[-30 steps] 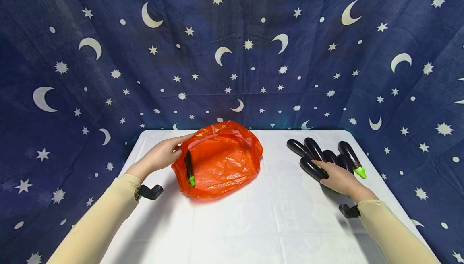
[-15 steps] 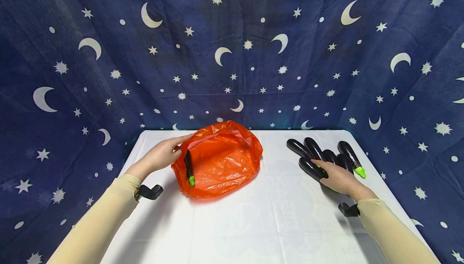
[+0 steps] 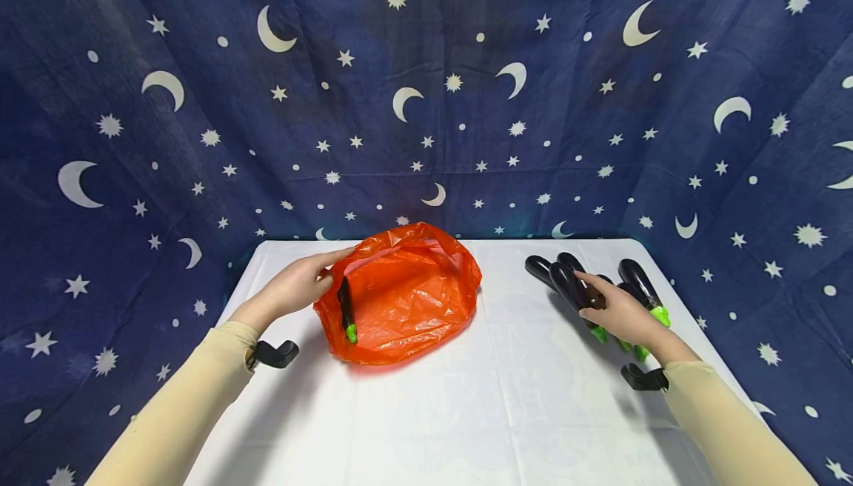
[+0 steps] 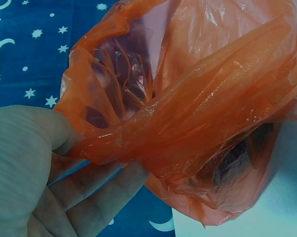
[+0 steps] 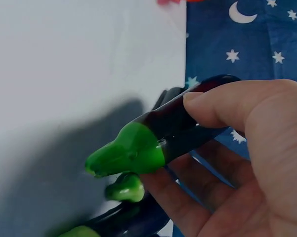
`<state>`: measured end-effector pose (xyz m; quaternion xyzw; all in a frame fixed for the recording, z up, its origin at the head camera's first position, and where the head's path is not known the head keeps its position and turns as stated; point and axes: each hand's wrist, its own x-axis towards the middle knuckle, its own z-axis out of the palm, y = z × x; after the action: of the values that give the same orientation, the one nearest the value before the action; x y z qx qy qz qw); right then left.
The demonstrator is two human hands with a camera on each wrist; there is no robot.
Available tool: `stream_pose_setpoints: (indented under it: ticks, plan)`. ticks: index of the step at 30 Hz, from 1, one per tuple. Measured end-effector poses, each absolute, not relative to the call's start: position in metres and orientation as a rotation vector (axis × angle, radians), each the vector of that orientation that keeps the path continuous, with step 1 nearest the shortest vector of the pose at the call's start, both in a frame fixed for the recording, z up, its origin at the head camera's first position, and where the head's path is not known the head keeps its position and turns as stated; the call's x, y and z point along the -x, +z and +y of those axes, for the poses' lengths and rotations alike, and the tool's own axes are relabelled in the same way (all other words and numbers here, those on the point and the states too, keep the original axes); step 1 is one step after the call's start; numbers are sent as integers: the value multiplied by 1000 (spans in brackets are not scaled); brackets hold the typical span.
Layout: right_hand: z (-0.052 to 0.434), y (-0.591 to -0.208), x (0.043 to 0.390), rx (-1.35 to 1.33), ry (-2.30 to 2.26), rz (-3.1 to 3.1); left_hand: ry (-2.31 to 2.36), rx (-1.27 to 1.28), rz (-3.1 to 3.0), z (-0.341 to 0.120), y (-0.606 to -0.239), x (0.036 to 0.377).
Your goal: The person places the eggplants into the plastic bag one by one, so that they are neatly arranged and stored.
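My left hand [image 3: 289, 290] pinches the left rim of a red plastic bag [image 3: 413, 308], whose wide mouth gapes toward me. Inside it, against the left wall, lies an eggplant [image 3: 346, 307] with a green stem end. On the right, my right hand [image 3: 629, 319] grips another eggplant [image 3: 568, 284] between thumb and fingers, raised over the others. In the right wrist view the held eggplant [image 5: 170, 116] points its green cap [image 5: 131, 148] to the lower left. Its far end is partly covered by my thumb.
Several more eggplants lie close together beneath and beside my right hand, including one at the left [image 3: 537, 267] and one at the far right [image 3: 636, 278]. They rest on a white-covered table [image 3: 426, 427], before a dark blue curtain [image 3: 373, 64] with moons and stars.
My right hand has lifted its eggplant slightly off the pile, and the eggplant now stands steeper, its shadow showing below. My left hand and the bag have stayed in place.
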<state>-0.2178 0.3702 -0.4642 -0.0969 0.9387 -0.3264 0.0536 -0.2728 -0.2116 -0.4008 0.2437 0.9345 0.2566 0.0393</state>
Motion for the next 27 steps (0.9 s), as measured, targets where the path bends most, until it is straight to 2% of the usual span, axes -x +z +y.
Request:
stream_pose_setpoints:
  ticks: [16,27]
  plan:
    - [336,-444,223,329,-1280,2757,796,-742,2866,-213,-401,273]
    - [303,-437,233,355,-1658,2428,786,-743,2873,-212,-402,273]
